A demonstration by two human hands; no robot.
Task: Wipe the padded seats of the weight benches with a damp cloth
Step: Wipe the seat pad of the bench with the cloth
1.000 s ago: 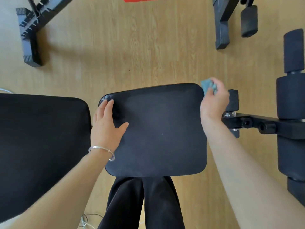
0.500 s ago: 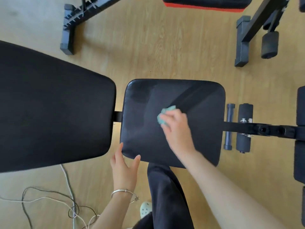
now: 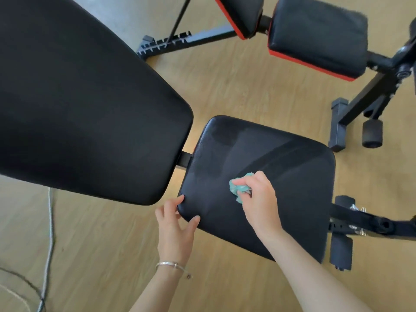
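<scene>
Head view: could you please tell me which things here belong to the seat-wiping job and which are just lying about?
In the job:
teal cloth, gripped by the right hand
black seat pad under it
left hand, touching that pad's near corner
red-trimmed seat of the second bench, likely due for wiping too

Just about:
backrest pad
floor cable
foam roller

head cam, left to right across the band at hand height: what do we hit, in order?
white cable → left hand → teal cloth → right hand → foam roller
</scene>
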